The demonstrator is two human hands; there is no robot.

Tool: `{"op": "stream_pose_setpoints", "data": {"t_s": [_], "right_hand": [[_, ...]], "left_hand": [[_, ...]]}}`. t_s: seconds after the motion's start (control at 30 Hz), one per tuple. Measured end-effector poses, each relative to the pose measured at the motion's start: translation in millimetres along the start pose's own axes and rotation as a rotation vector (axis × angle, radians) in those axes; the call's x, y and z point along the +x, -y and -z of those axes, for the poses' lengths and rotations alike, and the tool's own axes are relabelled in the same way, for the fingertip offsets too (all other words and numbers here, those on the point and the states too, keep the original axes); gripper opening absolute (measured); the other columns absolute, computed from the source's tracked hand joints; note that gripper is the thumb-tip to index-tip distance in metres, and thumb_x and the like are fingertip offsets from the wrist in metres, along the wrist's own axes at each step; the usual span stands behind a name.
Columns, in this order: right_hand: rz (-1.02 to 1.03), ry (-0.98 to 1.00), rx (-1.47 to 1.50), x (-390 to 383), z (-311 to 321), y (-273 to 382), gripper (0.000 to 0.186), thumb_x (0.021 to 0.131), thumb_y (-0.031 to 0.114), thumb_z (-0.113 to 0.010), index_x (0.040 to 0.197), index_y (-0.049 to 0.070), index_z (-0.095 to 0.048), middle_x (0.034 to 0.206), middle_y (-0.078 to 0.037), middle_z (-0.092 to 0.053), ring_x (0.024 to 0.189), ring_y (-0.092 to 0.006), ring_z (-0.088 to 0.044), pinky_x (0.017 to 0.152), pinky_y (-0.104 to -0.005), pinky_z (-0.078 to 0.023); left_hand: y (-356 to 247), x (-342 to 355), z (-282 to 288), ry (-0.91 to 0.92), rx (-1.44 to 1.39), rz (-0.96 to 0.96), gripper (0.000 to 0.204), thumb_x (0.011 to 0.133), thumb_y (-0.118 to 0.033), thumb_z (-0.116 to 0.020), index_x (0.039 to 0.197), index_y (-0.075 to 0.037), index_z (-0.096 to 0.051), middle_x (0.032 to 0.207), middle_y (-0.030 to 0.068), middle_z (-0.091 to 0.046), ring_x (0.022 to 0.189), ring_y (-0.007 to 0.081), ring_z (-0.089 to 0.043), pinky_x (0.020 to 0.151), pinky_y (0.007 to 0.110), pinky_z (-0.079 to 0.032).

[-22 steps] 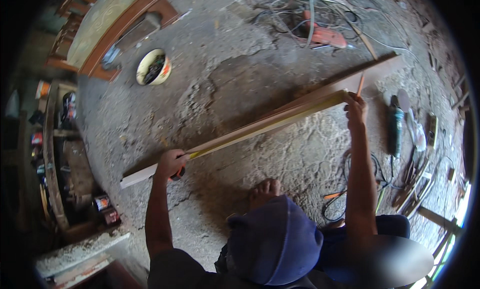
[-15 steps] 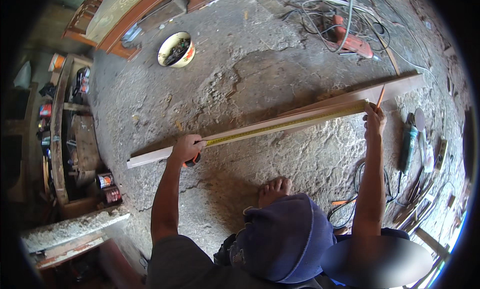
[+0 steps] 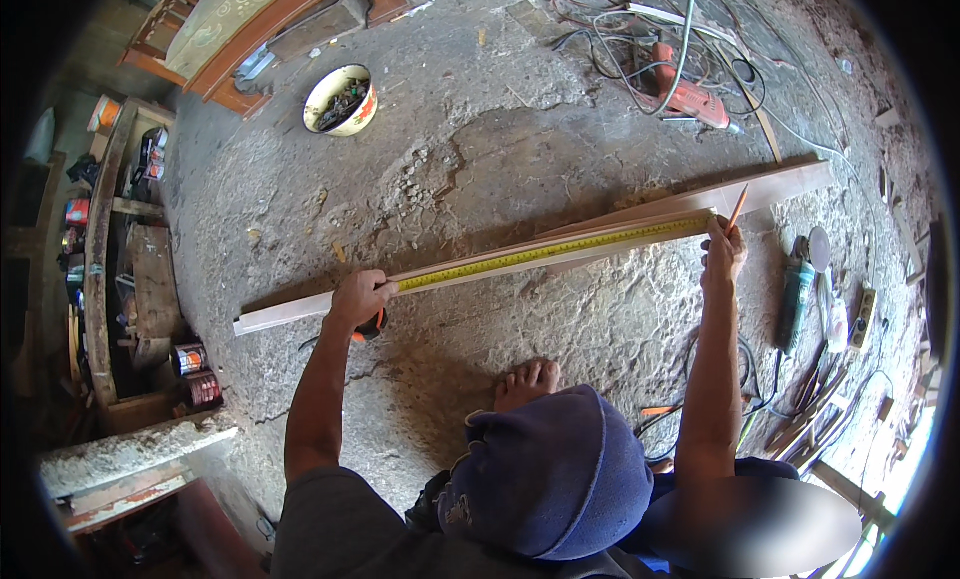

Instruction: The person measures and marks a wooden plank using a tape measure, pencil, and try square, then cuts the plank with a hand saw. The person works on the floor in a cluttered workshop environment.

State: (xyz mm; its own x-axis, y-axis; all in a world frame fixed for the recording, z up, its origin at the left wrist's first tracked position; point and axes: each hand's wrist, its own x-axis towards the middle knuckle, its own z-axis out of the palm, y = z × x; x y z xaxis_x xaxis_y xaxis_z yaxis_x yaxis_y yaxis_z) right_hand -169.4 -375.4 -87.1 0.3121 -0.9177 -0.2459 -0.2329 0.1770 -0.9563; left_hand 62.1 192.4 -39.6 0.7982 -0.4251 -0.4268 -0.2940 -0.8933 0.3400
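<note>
A long pale wooden strip (image 3: 285, 314) lies slantwise across the floor, its right end partly over a wider board (image 3: 790, 182). Along it runs the yellow blade of a tape measure (image 3: 560, 252), pulled out between my hands. My left hand (image 3: 358, 299) is closed around the tape where the blade leaves it, pressing at the strip; part of the orange and black case shows below my fingers. At the other end, my right hand (image 3: 724, 254) pinches near the blade's tip at the strip's edge. An orange pencil (image 3: 740, 203) sticks up from its fingers.
A red power drill (image 3: 690, 94) lies among tangled cables at the far right. A teal angle grinder (image 3: 796, 294) rests right of my forearm. Farther off stand a cream bowl (image 3: 322, 111) of small dark bits and a carved wooden frame (image 3: 225, 79). My bare foot (image 3: 528, 383) is on the floor.
The whole view has shifted slightly, with things sitting a little farther left. More of the tape blade's yellow face shows. Both hands keep their hold at the strip.
</note>
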Motion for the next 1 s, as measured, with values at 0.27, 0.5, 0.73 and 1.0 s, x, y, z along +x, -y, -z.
{"op": "stream_pose_setpoints", "data": {"t_s": [0.27,0.5,0.73,1.0], "right_hand": [[-0.024,0.016,0.024,-2,2,3,0.022,0.091,0.023,-0.074,0.105,0.007,-0.068,0.069,0.001,-0.056,0.052,-0.0053,-0.047,0.039,-0.0209,-0.032],[-0.019,0.037,0.025,-4,3,6,0.022,0.09,0.024,-0.074,0.106,0.009,-0.069,0.072,0.002,-0.057,0.053,-0.0054,-0.047,0.04,-0.0208,-0.032],[-0.02,-0.122,0.335,-16,-1,5,0.036,0.093,0.023,-0.073,0.123,0.01,-0.06,0.076,0.001,-0.059,0.049,-0.0053,-0.045,0.038,-0.0211,-0.029],[-0.241,-0.177,0.483,-35,-11,-31,0.03,0.097,0.026,-0.067,0.118,0.007,-0.057,0.089,-0.01,-0.063,0.04,-0.0086,-0.04,0.034,-0.0262,-0.03]], "left_hand": [[-1,4,3,0.014,0.002,-0.002,0.035,0.083,-0.036,-0.071,0.082,-0.001,-0.072,0.073,0.0188,-0.066,0.068,0.0343,-0.065,0.066,0.045,-0.048],[0,3,0,-0.011,-0.007,0.007,0.033,0.081,-0.034,-0.072,0.081,-0.001,-0.071,0.073,0.0194,-0.066,0.069,0.0345,-0.066,0.067,0.045,-0.049],[1,9,-2,-0.008,-0.015,-0.016,0.035,0.081,-0.034,-0.071,0.081,0.001,-0.07,0.074,0.0206,-0.066,0.07,0.0352,-0.066,0.067,0.045,-0.049],[8,9,-7,-0.019,-0.054,-0.056,0.034,0.083,-0.032,-0.07,0.078,0.002,-0.065,0.067,0.0208,-0.059,0.062,0.0324,-0.062,0.061,0.044,-0.047]]}}
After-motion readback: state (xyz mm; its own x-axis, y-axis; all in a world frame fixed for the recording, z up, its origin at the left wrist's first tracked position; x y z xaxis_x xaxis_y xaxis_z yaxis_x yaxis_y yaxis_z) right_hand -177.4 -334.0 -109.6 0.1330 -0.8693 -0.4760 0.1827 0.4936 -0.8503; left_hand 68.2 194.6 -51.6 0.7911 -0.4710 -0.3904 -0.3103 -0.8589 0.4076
